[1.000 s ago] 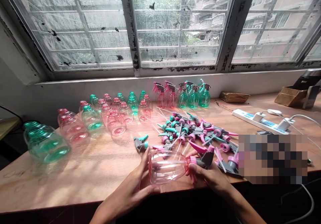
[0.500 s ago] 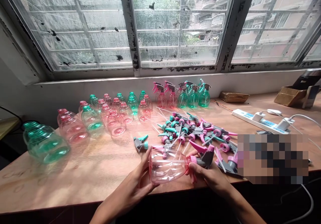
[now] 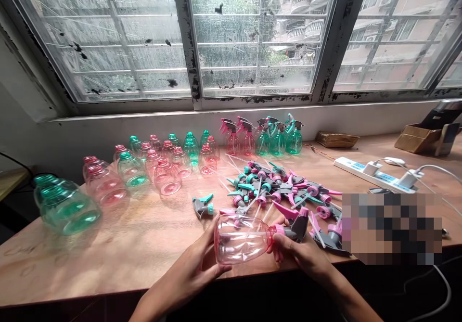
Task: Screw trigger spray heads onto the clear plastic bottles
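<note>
Blue markings [image 3: 390, 179] on the pwr strip [image 3: 344, 164] are too small to read, & my L hand [image 3: 200, 259] cups the base of a pink btl [image 3: 240, 240] tipped sideways at the worktop [image 3: 144, 235] edge, w/ my R hand [image 3: 301, 252] gripping its neck, thumb near side.

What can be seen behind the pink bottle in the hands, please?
Loose spray heads lie on the table beyond the bottle, one partly visible through its clear wall. Whatever the right hand covers cannot be seen.

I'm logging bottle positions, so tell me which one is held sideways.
The pink bottle, left hand at its base, right hand at its neck; the other bottles stand upright on the table.
</note>
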### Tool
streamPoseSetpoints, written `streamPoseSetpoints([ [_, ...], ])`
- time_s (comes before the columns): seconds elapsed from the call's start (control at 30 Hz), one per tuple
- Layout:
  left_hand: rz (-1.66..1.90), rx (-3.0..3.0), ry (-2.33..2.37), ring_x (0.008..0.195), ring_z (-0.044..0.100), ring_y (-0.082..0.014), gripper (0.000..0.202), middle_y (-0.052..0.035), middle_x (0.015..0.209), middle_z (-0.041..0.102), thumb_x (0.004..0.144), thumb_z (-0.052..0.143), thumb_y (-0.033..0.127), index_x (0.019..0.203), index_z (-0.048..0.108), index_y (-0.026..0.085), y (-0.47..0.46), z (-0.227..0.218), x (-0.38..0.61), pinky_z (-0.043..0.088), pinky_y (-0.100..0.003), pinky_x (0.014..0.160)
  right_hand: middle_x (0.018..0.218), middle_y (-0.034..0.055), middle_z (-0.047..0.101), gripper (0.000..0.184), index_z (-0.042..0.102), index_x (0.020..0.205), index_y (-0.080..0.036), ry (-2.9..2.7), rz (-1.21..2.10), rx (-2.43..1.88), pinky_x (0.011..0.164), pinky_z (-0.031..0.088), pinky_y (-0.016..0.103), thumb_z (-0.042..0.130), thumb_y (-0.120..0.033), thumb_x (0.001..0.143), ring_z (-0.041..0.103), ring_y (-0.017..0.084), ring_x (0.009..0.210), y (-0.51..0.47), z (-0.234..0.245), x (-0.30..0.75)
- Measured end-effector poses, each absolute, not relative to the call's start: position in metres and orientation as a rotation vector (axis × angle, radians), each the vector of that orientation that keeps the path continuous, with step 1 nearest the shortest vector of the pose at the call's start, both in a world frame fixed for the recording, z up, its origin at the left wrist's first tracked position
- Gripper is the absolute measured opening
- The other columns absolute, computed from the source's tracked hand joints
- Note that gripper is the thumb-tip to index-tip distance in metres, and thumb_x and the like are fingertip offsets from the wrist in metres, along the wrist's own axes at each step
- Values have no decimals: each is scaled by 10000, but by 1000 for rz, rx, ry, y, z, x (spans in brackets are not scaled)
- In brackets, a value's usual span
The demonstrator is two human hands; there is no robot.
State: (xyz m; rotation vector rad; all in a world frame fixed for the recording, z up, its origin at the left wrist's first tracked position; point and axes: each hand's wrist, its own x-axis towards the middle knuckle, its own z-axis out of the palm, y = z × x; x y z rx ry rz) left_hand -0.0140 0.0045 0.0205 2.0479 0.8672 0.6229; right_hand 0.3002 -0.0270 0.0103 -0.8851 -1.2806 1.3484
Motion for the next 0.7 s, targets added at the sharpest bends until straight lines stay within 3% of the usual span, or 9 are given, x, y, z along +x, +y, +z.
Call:
streamPoseSetpoints([
  [0.17,645,2079,898,1645,253,-372,919,-37,1822,193,1052,666,294,1738,59,373,4,19,-15,233,-553,1326,685,-2,751,418,572,981,-240,-1289,1355,-876,627,538,298,774,-604,938,667,178,600,-27,10,301],
  [0.37,643,2032,876,1666,175,-366,1056,-28,1832,131,979,763,272,1733,33,393,5,15,-17,154,-576,1333,680,-18,728,422,574,983,-247,-1280,1356,-880,627,533,294,782,-610,929,654,169,592,-27,9,300],
  [0.53,594,2022,895,1677,99,-361,960,-2,1836,95,1024,702,361,1736,58,387,3,23,-17,83,-576,1340,642,-30,691,421,576,993,-243,-1278,1337,-875,615,532,298,771,-611,934,649,175,578,-26,9,299],
  [0.7,583,2026,900,1672,134,-371,993,-18,1831,128,1008,710,332,1739,39,365,2,28,-15,96,-586,1338,631,-23,694,407,583,997,-229,-1285,1336,-869,580,525,287,766,-589,944,659,178,559,-25,8,299],
])
